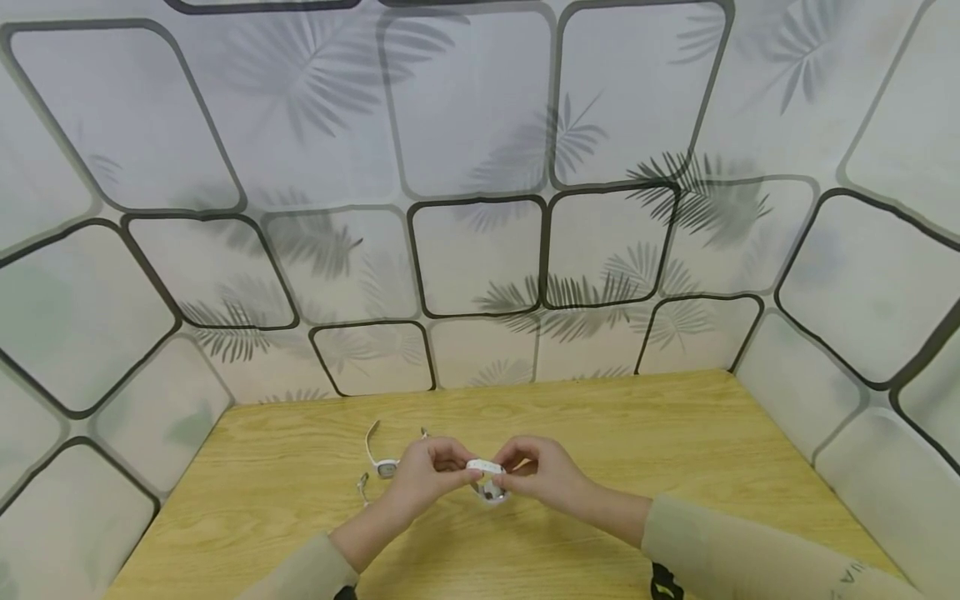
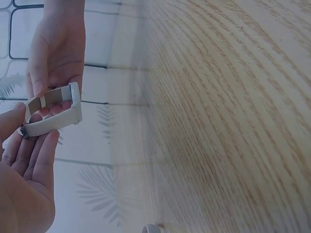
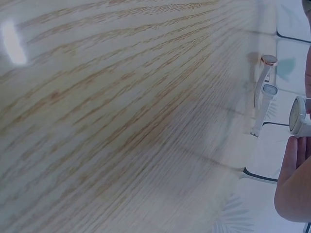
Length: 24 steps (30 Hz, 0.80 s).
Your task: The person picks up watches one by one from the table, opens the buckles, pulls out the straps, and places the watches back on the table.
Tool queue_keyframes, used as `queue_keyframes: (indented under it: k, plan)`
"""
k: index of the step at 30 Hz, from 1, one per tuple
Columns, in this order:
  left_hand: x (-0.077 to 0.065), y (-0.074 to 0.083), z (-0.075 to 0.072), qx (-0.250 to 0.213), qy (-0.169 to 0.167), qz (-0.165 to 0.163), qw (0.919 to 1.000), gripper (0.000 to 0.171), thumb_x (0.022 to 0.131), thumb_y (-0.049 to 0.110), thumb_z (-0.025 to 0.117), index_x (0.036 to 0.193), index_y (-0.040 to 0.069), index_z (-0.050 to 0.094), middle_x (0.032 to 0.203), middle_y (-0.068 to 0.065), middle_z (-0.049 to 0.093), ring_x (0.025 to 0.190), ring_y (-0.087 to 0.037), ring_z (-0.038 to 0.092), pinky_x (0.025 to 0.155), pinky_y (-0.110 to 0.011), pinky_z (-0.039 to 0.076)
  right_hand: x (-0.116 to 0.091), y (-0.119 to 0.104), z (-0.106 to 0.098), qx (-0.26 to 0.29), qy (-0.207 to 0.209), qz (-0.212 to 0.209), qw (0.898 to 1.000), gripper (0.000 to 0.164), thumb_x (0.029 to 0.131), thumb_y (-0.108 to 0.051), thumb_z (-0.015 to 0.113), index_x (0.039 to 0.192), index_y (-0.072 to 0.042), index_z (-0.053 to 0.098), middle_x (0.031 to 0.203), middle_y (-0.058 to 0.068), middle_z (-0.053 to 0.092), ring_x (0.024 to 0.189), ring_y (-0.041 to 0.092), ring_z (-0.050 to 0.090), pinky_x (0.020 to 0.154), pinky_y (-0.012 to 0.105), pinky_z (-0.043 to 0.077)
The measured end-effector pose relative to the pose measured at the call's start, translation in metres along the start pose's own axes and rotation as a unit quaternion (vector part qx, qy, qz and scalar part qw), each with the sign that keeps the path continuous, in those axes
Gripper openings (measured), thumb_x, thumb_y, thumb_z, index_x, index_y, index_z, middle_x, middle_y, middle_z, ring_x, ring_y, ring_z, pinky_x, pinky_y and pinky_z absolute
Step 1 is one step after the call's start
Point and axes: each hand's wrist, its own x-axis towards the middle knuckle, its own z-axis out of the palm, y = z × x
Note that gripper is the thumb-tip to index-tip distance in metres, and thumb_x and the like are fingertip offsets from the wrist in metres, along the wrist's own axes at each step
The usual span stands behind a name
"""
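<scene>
A white wristwatch (image 1: 486,467), its strap closed in a loop, is held up between both hands above the table. My left hand (image 1: 423,477) pinches the strap on the left side, and my right hand (image 1: 546,473) grips the opposite side between thumb and fingers. In the left wrist view the white strap (image 2: 51,123) shows as a loop, with a buckle near the left thumb. The round watch face (image 3: 295,116) turns sideways in the right wrist view, where the image edge cuts off much of the hands.
On the wooden table (image 1: 637,450), left of the hands, lies a white-strapped watch (image 1: 386,469). Nearby is another watch (image 1: 363,486), partly hidden by the left forearm. The right wrist view shows a rose-gold-rimmed watch (image 3: 268,60). Patterned cloth walls (image 1: 480,258) enclose the table.
</scene>
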Motion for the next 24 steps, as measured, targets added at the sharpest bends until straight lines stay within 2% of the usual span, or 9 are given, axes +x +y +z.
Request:
queue_keyframes:
  k: [15,24]
  plan:
    - [0.0002,-0.0044,0.0,-0.014,0.01,-0.011,0.9998,0.018,0.092,0.003,0.082,0.102,-0.01,0.075,0.097,-0.02,0.078,0.077,-0.003,0.071,0.074,-0.016,0.06,-0.0015,0.0044,0.0,0.023,0.008,0.01,1.0,0.019,0.095,-0.005,0.079,0.108,0.007,0.072,0.105,0.02,0.072,0.092,0.005,0.067,0.083,0.018,0.063]
    - [0.0001,-0.0032,0.0008,-0.017,0.006,-0.005,0.9998,0.017,0.092,0.002,0.081,0.102,-0.011,0.075,0.098,-0.022,0.078,0.077,-0.002,0.071,0.074,-0.016,0.06,-0.0022,0.0047,-0.0012,0.03,0.012,0.023,0.999,0.019,0.095,-0.005,0.08,0.108,0.006,0.072,0.105,0.018,0.071,0.093,0.006,0.067,0.083,0.019,0.064]
